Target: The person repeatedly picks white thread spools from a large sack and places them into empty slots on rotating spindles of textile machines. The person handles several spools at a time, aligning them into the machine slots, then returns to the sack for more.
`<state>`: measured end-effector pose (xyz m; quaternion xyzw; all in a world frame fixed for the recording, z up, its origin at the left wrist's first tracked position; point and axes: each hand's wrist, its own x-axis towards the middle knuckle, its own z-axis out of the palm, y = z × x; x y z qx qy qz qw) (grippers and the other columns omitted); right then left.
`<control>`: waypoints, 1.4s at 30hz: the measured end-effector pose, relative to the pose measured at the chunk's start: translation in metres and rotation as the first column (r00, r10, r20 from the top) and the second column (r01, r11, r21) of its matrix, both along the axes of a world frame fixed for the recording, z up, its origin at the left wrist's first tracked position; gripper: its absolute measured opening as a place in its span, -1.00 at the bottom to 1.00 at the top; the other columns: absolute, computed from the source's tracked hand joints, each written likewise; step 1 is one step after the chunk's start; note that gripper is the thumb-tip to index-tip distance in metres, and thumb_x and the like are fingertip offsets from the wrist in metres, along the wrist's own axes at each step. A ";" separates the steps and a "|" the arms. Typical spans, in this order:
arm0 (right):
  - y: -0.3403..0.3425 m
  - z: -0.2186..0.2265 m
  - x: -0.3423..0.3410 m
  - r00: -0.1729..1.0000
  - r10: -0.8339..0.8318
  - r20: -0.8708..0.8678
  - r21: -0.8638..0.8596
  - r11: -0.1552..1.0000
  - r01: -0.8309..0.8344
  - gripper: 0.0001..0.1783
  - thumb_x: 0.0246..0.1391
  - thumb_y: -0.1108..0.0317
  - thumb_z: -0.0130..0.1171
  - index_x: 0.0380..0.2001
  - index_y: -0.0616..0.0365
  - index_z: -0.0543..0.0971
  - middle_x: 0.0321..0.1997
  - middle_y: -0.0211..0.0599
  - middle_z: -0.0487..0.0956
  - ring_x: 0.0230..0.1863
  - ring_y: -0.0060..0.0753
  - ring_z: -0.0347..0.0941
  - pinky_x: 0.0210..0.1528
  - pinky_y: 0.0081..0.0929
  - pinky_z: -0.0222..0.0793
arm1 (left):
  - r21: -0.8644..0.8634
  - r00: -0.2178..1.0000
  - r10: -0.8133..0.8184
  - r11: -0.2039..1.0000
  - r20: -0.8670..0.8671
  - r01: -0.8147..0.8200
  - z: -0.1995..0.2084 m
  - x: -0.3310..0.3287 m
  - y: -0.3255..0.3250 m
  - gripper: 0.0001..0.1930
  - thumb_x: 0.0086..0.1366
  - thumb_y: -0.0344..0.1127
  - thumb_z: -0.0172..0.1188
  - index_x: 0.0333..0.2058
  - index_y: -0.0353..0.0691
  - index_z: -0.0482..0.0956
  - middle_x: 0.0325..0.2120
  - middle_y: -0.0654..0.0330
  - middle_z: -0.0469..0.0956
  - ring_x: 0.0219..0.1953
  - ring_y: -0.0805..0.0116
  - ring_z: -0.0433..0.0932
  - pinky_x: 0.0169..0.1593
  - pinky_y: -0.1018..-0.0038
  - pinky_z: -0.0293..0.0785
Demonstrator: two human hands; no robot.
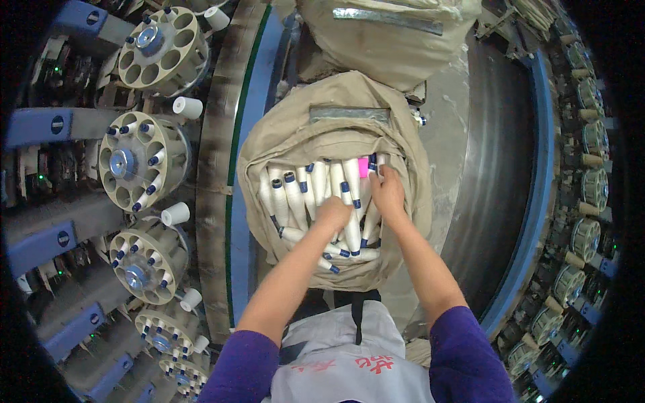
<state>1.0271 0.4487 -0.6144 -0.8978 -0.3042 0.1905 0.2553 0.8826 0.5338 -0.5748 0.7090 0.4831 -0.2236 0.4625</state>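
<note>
White yarn bobbins [293,195] with dark blue ends fill a large beige cloth sack [410,141], which stands open in front of me. Over the middle of the pile my left hand [334,213] is closed, its fingertips hidden from view; bobbins lie right against it. At the sack's right side my right hand [388,195] has thumb and fingers closed around the upper end of a yarn bobbin [381,160]. Just left of those fingers a bright pink piece [363,167] shows among the bobbins. Several bobbins at the near side lie crosswise.
Along the left runs a winding machine with round bobbin magazines [122,163], some pockets loaded, and white cones [176,213] beside them. A second full cloth sack [390,47] stands beyond mine. To the right are a blue rail [541,134] and another row of round magazines [594,188].
</note>
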 end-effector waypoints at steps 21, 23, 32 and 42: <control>-0.021 0.020 0.032 0.845 0.519 0.132 0.110 0.839 -0.533 -0.56 -0.15 0.47 0.25 -0.10 0.15 0.47 -0.03 -0.12 0.47 -0.06 -0.02 0.43 -0.04 -0.19 0.37 | 0.786 0.624 -0.782 0.397 0.020 0.473 -0.004 0.025 0.019 -0.71 0.08 -0.32 0.12 -0.18 -0.11 0.59 0.12 0.14 0.39 -0.05 0.25 0.42 -0.18 0.29 0.41; -0.025 0.019 0.036 0.707 0.689 0.161 -0.027 0.719 -0.695 -0.53 -0.17 0.46 0.26 -0.09 0.13 0.46 -0.03 -0.13 0.46 -0.03 0.00 0.41 -0.02 -0.15 0.36 | 0.652 0.532 -0.824 0.296 -0.195 0.698 -0.024 0.039 0.022 -0.71 0.06 -0.34 0.12 -0.18 -0.10 0.59 0.11 0.22 0.40 -0.04 0.29 0.40 -0.18 0.34 0.39; 0.000 0.086 0.064 0.887 0.404 0.224 -0.303 0.894 -0.331 -0.68 0.02 0.31 0.20 -0.17 0.22 0.48 -0.32 -0.08 0.54 -0.43 -0.05 0.55 -0.32 -0.18 0.47 | -0.254 0.442 0.482 0.839 0.756 -0.481 0.111 -0.071 0.057 -0.68 0.12 -0.40 0.24 -0.11 -0.08 0.53 -0.03 0.20 0.50 -0.05 0.25 0.50 0.06 0.25 0.43; 0.027 0.022 0.013 0.730 -0.105 -0.675 -0.123 0.992 0.029 -0.78 0.09 0.39 0.12 -0.24 0.31 0.54 -0.40 -0.23 0.58 -0.54 -0.30 0.49 -0.47 -0.37 0.45 | -0.759 -0.197 0.789 0.440 0.582 -0.480 0.182 -0.197 -0.003 -0.59 0.32 0.02 0.15 -0.01 -0.09 0.40 -0.17 0.07 0.53 0.09 -0.11 0.45 0.13 -0.08 0.40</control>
